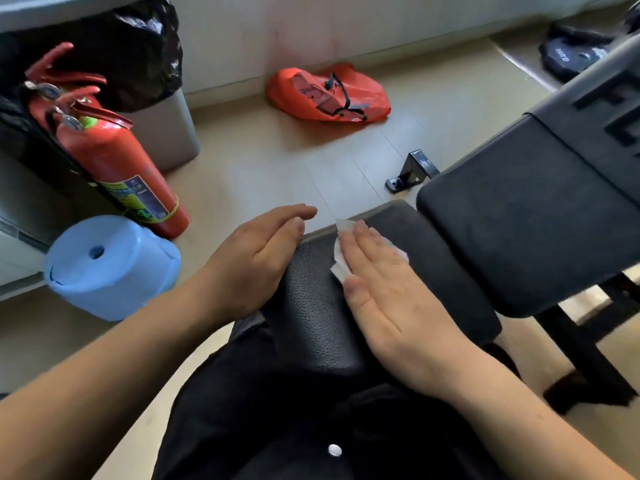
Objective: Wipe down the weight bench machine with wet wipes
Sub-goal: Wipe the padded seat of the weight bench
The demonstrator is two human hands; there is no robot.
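The black padded seat (pixel 322 306) of the weight bench lies in the lower middle, and its black back pad (pixel 526 216) rises to the right. A white wet wipe (pixel 341 266) lies flat on the seat's far left part. My right hand (pixel 388 285) presses on the wipe with straight fingers, covering most of it. My left hand (pixel 259 258) is beside the seat's left edge, palm turned inward, fingers straight, holding nothing.
Two red fire extinguishers (pixel 114 161) lean at the left, with a blue paper roll (pixel 110 268) in front of them. A bin with a black bag (pixel 138 64) stands behind. An orange plastic bag (pixel 329 93) lies on the floor. Black weight plates (pixel 571 53) lie far right.
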